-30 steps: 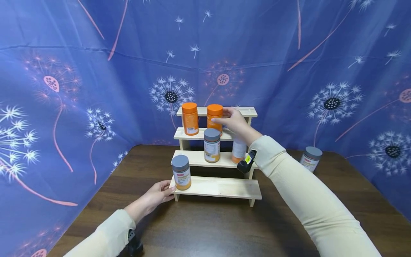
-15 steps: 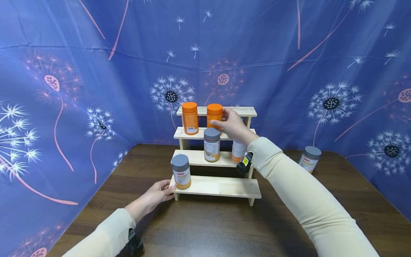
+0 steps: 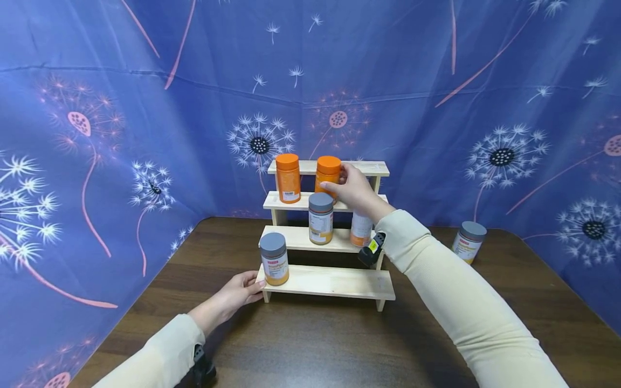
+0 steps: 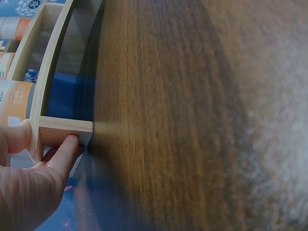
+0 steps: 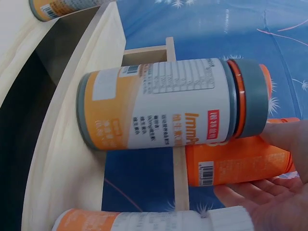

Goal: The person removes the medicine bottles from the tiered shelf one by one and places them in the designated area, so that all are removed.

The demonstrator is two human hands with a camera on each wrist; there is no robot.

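Note:
A four-step wooden display rack point(image 3: 339, 281) stands on the table. On its second step from the top, my right hand point(image 3: 356, 189) holds an orange jar point(image 3: 326, 175) by its right side, thumb in front. The right wrist view shows fingers around that orange jar point(image 5: 240, 163), partly hidden behind a grey-lidded jar point(image 5: 159, 103). Another orange jar point(image 3: 289, 180) stands upright to its left. My left hand point(image 3: 237, 293) grips the left end of the bottom step, next to a grey-lidded jar point(image 3: 275, 264); in the left wrist view a fingertip touches the rack's leg point(image 4: 67, 126).
One step below the orange jars stand a grey-lidded jar point(image 3: 320, 222) and a white-and-orange bottle point(image 3: 360, 229), partly covered by the right wrist. One more grey-lidded jar point(image 3: 468, 242) sits on the brown table point(image 3: 310, 345) at the right. A blue dandelion-print cloth point(image 3: 412, 118) hangs behind.
My right hand has shifted the orange jar slightly to the right, away from the other orange jar. The left hand keeps its grip on the rack's end.

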